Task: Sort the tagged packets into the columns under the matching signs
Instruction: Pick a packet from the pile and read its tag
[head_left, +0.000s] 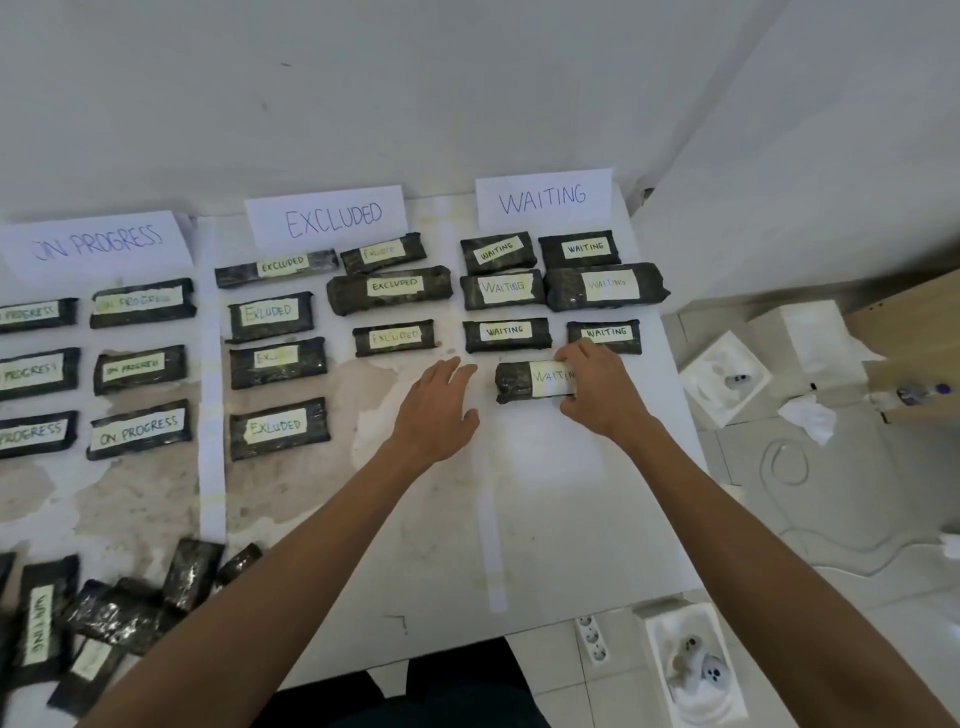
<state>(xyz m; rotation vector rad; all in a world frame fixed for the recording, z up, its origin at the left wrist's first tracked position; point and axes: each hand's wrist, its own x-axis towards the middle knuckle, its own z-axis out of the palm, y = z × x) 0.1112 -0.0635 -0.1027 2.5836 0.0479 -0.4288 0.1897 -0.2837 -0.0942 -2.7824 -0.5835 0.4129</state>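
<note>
Packet (519, 384) first: an oblong bundle in black, slightly glossy film, a little lumpy, with a pale paper tag reading WAITING taped across its face. To me it looks light and fairly firm, with some give, and the film is probably slick. I judge a short end the best place to hold it, thumb on the near edge and fingers over the far edge. My right grip (597, 387) grasps it that way at its right end, fingers curled over the top edge and hiding the tag's last letters. The packet sits low in the column under the WAITING sign (543, 200), just below the other waiting packets (506, 335); whether it rests on the desk (571, 519) or just above it, I cannot tell. My left grip (441, 410) is released, fingers straight, just beside the packet's left end and apart from it. Unsorted packets (119, 613) lie heaped at the desk's near left corner.
</note>
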